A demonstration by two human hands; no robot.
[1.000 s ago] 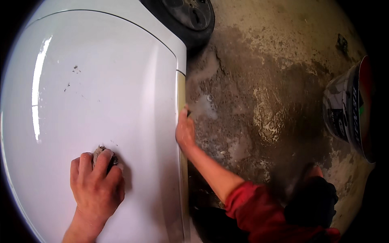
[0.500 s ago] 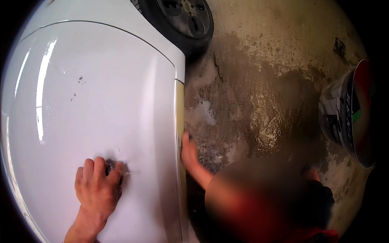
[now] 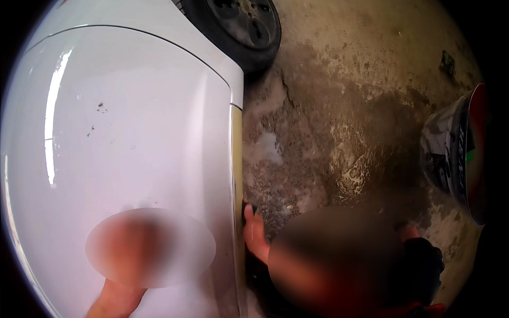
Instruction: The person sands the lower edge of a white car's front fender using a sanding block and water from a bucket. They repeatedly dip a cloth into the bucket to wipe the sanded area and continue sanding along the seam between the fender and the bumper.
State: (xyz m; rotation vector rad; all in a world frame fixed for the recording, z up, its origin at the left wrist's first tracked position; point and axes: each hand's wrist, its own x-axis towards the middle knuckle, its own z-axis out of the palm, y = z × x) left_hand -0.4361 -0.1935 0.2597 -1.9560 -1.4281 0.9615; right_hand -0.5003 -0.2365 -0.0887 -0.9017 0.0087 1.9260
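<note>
So on the left there's this glossy white curved car panel (image 3: 143, 143). The left hand (image 3: 130, 249) is over its lower part, too blurred to tell if it's holding anything. Looks like a surface-work step; I'd guess the next move calls for light, even contact, minding the edge. That's the narrow pale-yellow strip (image 3: 237, 153), with the right hand (image 3: 255, 233) beside it, grip unclear. Most swing room's over the patchy brown floor (image 3: 307, 132), before the dark round bucket (image 3: 445, 151).
</note>
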